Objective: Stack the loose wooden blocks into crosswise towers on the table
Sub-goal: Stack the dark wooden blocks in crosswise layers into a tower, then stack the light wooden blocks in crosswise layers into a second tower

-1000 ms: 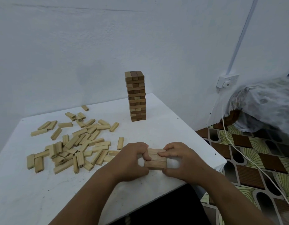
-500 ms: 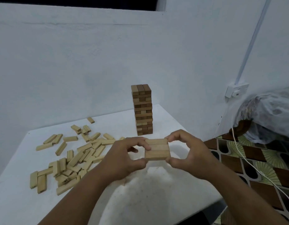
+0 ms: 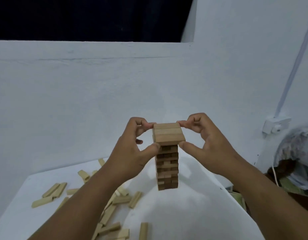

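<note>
Layer of three blocks has gone from just off the near table edge, chest-side, up to the top of the tower; camera tilted up with it. Layer sits level at the tower's top; contact with the course below can't be confirmed. Left hand pinches its left side, thumb at the near corner, fingertips at the far corner. Right hand mirrors that on the right side. Tower stands upright toward the back of the white table. Loose blocks scattered left of it, partly hidden by the left forearm.
</note>
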Tool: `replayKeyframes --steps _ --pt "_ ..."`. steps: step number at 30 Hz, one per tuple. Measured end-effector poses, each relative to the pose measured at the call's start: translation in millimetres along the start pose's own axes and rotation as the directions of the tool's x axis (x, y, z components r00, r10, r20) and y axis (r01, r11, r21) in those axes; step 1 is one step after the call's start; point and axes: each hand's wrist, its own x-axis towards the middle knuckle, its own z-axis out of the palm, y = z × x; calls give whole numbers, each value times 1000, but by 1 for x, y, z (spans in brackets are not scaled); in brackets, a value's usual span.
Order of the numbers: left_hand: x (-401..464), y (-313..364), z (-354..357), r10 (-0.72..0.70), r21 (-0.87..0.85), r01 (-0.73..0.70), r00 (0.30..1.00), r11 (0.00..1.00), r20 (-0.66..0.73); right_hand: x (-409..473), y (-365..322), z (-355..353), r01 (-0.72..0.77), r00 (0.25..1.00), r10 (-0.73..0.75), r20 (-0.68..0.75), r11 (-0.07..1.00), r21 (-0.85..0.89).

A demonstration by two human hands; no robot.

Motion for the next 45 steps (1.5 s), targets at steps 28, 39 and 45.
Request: replayKeyframes --steps 28,39,45 --pt "40 -43 18 -214 -42 212 976 976 -38 51 50 16 -127 989 128 71 992 -25" --pt "28 -39 5 -182 -68 180 983 981 -26 49 37 15 -78 997 78 23 997 -11" --pt "-3 -26 -31 -112 16 115 982 993 -150 47 -7 27 25 998 -30 -62 996 -87"
